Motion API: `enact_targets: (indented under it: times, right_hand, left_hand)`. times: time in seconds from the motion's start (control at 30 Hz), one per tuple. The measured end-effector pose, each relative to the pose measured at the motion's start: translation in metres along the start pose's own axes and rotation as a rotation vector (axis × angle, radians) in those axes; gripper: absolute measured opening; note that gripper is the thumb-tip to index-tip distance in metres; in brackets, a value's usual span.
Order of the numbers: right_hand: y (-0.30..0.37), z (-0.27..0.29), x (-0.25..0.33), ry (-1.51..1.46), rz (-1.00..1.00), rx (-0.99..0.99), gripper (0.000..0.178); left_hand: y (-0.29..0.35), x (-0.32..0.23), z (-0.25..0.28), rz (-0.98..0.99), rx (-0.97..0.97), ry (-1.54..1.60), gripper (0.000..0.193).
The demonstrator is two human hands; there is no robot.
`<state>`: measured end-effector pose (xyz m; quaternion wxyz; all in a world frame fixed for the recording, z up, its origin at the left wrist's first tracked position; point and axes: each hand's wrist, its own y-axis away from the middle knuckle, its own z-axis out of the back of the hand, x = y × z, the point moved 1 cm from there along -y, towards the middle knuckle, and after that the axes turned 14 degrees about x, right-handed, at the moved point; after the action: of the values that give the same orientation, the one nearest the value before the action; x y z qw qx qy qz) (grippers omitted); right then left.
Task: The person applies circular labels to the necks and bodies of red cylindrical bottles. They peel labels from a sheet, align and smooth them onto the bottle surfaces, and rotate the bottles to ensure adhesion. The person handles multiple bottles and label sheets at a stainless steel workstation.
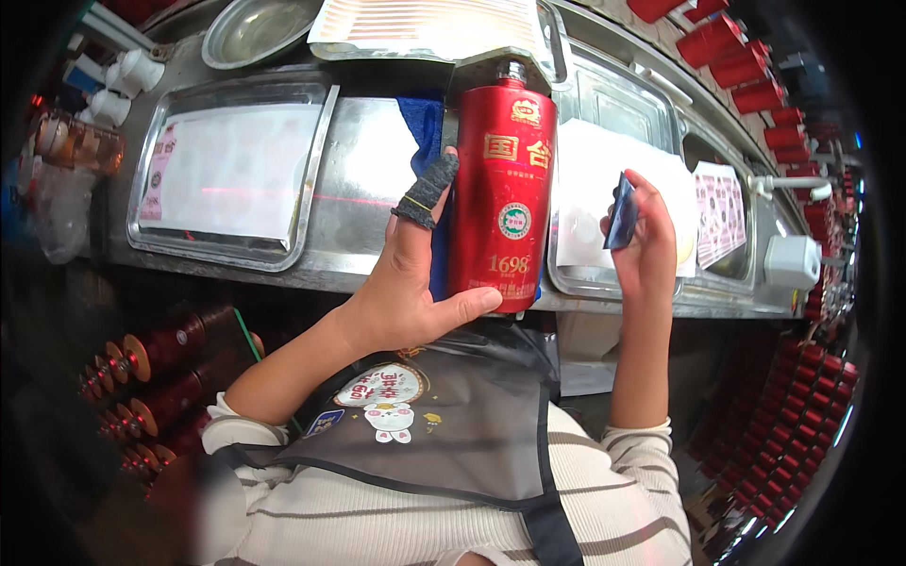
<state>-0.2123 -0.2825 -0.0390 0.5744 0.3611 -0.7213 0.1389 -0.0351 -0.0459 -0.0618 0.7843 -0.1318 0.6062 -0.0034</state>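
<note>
A red bottle (500,208) with gold lettering and a round green-and-white emblem lies on a blue cloth (422,124), its uncapped-looking neck pointing away from me. My left hand (408,283) holds it by its left side and base, thumb across the lower front. A dark grey cover with a yellow band wraps one finger of that hand. To the right of the bottle and apart from it, my right hand (649,241) pinches a small flat dark-blue piece (621,215), possibly a scraper. White sheets (587,189) lie just behind that hand.
A metal tray (316,179) with a printed sheet stands at the left, a metal bowl (260,36) behind it. More printed labels (721,212) and a white plastic container (793,261) are at the right. Many red bottles (783,424) stand below right, others (156,354) below left.
</note>
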Motion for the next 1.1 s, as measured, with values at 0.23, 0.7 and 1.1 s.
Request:
enact_targets:
  times: [0.23,0.7,1.1]
  right_hand:
    - [0.059,-0.092,0.026,0.950,0.520,0.595,0.035]
    - [-0.020,-0.117,0.045,1.147,0.784,0.583,0.023]
    - [-0.046,-0.119,0.060,1.136,0.875,0.514,0.022]
  left_hand:
    - [0.001,-0.001,-0.002,-0.020,-0.051,-0.114,0.116]
    - [0.004,0.002,-0.003,0.038,-0.068,-0.083,0.117]
    - [0.000,-0.002,0.000,0.020,-0.037,-0.127,0.116]
